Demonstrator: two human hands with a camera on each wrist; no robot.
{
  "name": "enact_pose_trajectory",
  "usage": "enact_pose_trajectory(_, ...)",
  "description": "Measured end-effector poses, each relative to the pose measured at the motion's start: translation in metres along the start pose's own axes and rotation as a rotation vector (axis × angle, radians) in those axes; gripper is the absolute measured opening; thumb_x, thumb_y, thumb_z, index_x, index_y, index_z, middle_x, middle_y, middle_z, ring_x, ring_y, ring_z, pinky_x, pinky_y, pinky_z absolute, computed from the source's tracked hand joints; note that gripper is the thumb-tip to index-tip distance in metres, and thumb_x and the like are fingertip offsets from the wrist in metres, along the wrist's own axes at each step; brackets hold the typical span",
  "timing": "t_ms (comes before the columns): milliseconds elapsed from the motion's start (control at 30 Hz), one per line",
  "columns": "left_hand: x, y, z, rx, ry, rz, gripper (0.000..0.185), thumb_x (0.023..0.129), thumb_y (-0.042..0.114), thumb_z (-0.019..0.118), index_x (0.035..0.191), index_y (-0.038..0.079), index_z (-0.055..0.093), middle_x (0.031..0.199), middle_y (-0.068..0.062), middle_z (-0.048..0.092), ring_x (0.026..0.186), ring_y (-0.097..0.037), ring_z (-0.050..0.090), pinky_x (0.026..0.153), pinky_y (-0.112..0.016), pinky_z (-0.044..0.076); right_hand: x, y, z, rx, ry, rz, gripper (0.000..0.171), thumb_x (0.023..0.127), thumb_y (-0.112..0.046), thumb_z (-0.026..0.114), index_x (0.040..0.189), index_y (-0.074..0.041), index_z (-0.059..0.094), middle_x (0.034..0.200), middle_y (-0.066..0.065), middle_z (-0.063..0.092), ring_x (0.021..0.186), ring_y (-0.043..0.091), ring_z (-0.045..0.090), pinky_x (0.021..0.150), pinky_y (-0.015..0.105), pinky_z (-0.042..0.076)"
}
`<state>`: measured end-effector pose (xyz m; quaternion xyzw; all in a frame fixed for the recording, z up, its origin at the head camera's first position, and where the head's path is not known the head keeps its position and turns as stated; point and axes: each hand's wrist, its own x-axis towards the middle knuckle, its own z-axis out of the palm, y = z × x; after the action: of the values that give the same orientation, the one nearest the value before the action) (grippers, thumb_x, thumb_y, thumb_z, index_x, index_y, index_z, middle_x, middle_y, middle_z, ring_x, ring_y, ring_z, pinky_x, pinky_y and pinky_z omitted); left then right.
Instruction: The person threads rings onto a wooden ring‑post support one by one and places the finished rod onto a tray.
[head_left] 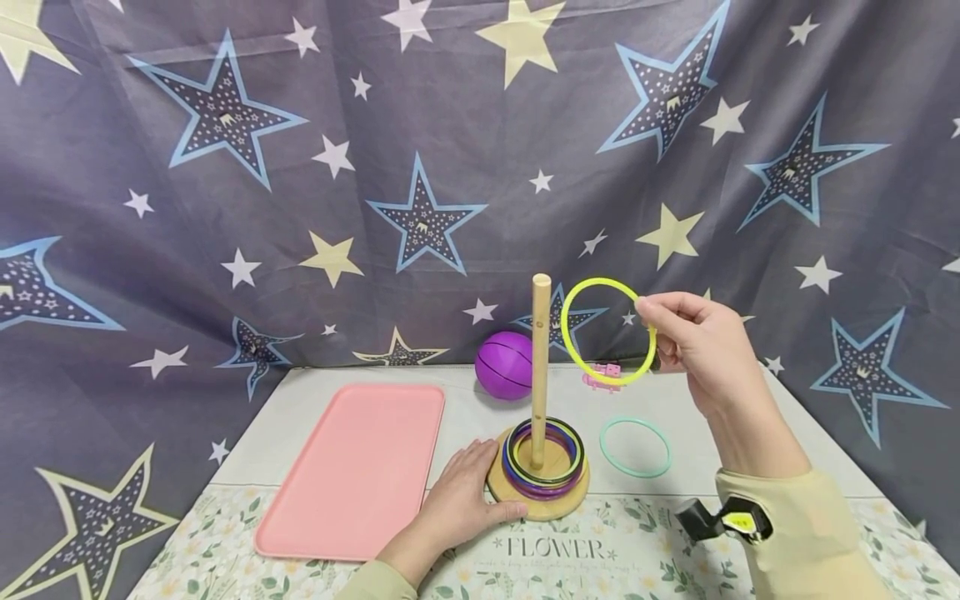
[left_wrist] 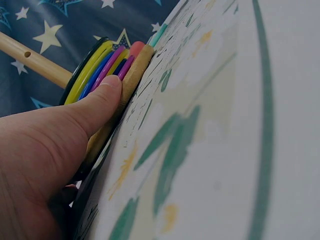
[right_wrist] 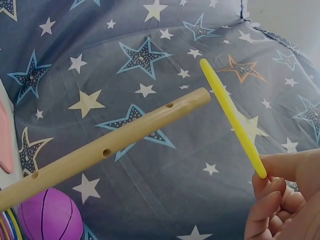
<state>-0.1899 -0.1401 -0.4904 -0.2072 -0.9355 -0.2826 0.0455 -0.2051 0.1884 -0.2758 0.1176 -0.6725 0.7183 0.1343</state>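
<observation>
On the wooden peg [head_left: 541,367], stacked rings [head_left: 543,457]; beside it, a bare pink tray [head_left: 352,467].

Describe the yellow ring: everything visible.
The yellow ring is a thin, smooth hoop, plastic by its look, bright yellow-green and whole. The right hand pinches its right edge, holding it in the air, nearly upright, facing the head camera. It sits beside the top of the wooden peg, to its right, not touching it, above the table. Nothing else touches it.
</observation>
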Motion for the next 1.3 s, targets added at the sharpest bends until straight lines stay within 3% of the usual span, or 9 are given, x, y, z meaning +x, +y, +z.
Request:
enact_pose_trajectory(200, 0.002, -0.002, 0.003, -0.002, -0.006, -0.015, 0.115, 0.085, 0.07, 0.086, 0.166, -0.001, 0.045, 0.166, -0.024, 0.05, 0.159, -0.044, 0.038, 0.133, -0.061, 0.025, 0.001, -0.006, 0.01, 0.021, 0.014, -0.017, 0.007, 0.101, -0.019, 0.085, 0.098, -0.012, 0.085, 0.067, -0.003, 0.054, 0.055, 0.014, 0.044, 0.043, 0.033, 0.022)
enact_pose_trajectory(300, 0.002, -0.002, 0.002, -0.006, -0.006, -0.014, 0.116, 0.085, 0.071, 0.086, 0.166, -0.001, 0.045, 0.166, -0.024, 0.05, 0.159, -0.044, 0.039, 0.133, -0.061, 0.025, 0.002, -0.009, 0.015, 0.031, 0.026, -0.026, 0.011, 0.099, -0.02, 0.087, 0.101, -0.009, 0.085, 0.067, -0.003, 0.054, 0.054, 0.014, 0.044, 0.044, 0.037, 0.018)
enact_pose_trajectory(433, 0.001, -0.001, 0.002, -0.009, -0.004, -0.013, 0.115, 0.085, 0.071, 0.085, 0.166, -0.001, 0.045, 0.165, -0.024, 0.05, 0.159, -0.045, 0.039, 0.133, -0.062, 0.026, 0.004, -0.01, 0.022, 0.05, 0.025, -0.035, 0.014, 0.099, -0.018, 0.086, 0.103, -0.005, 0.084, 0.068, -0.002, 0.057, 0.055, 0.013, 0.045, 0.043, 0.028, 0.027)
enact_pose_trajectory(600, -0.001, -0.001, 0.001, -0.013, -0.002, -0.013, 0.115, 0.085, 0.07, 0.086, 0.165, -0.002, 0.045, 0.166, -0.025, 0.05, 0.159, -0.045, 0.039, 0.133, -0.063, 0.026, 0.007, -0.011, 0.031, 0.048, 0.024, -0.053, 0.019, 0.1, -0.019, 0.086, 0.105, -0.001, 0.083, 0.072, -0.003, 0.06, 0.057, 0.012, 0.045, 0.05, 0.022, 0.041)
enact_pose_trajectory(867, 0.0, -0.001, 0.001, -0.008, -0.005, -0.012, 0.115, 0.086, 0.069, 0.086, 0.165, -0.003, 0.046, 0.166, -0.025, 0.05, 0.159, -0.045, 0.039, 0.133, -0.062, 0.025, 0.011, -0.009, 0.043, 0.042, 0.034, -0.055, 0.02, 0.1, -0.02, 0.086, 0.105, -0.001, 0.082, 0.071, -0.003, 0.059, 0.058, 0.012, 0.045, 0.05, 0.023, 0.04)
enact_pose_trajectory(1100, 0.001, -0.001, 0.002, 0.0, -0.005, -0.011, 0.114, 0.086, 0.069, 0.087, 0.165, -0.002, 0.045, 0.166, -0.025, 0.049, 0.159, -0.045, 0.039, 0.133, -0.061, 0.026, 0.016, -0.005, 0.05, 0.027, 0.043, -0.033, 0.011, 0.099, -0.023, 0.087, 0.1, -0.012, 0.084, 0.072, -0.003, 0.06, 0.058, 0.011, 0.046, 0.05, 0.023, 0.041)
enact_pose_trajectory(1300, 0.001, 0.0, 0.001, 0.001, 0.001, -0.004, 0.114, 0.086, 0.068, 0.087, 0.165, -0.003, 0.045, 0.166, -0.025, 0.05, 0.159, -0.045, 0.039, 0.133, -0.062, 0.025, 0.02, 0.002, 0.054, 0.018, 0.039, -0.013, 0.012, 0.1, -0.024, 0.087, 0.098, -0.013, 0.083, 0.072, -0.005, 0.061, 0.056, 0.011, 0.046, 0.051, 0.024, 0.041)
